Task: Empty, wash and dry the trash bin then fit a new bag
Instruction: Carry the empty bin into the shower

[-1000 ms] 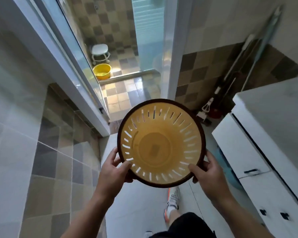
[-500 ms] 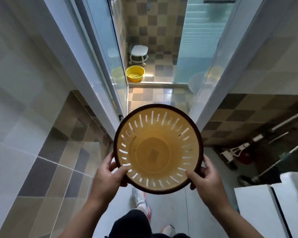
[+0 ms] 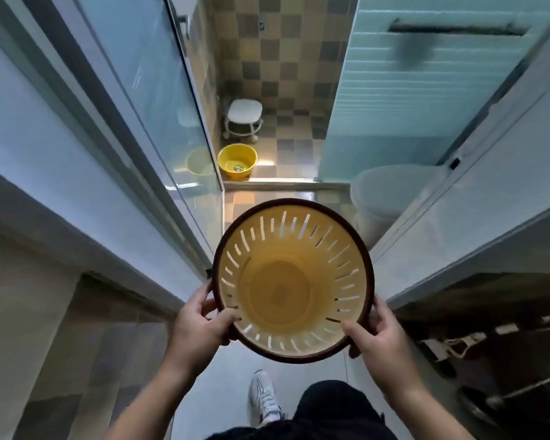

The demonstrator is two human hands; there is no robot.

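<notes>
1. Yellow plastic fills your grip: the bin [image 3: 291,281], round, with a dark brown rim and slotted walls, is held out in front of you with its mouth facing you, so you look straight down into it
2. Your left hand [image 3: 197,328] grips the rim at its lower left, thumb hooked over the edge onto the inner wall, fingers curled behind the outside
3. Your right hand [image 3: 378,336] grips the rim at its lower right the same way, thumb lying inside, fingers wrapped round the back
4. Nothing shows inside the bin; only the bare bottom and the light coming through the slots
5. Below it, your white shoe [image 3: 264,396] stands on the pale floor, and dark shorts [image 3: 327,414] fill the bottom edge of the view
6. Just beyond the bin's far edge lies a tiled floor, with a raised sill [image 3: 285,185] crossing it
7. Behind the sill, a yellow basin [image 3: 237,161] sits on the checked tiles close to the glass door [image 3: 159,100] on the left, which reflects it
8. Further back a white stool [image 3: 244,120] stands near the wall
9. To the right of the bin, a white toilet [image 3: 385,198] shows partly behind a frosted panel [image 3: 410,100]
10. Low on the right, in shadow, mop heads and handles [image 3: 458,344] lie blurred against the dark wall
</notes>
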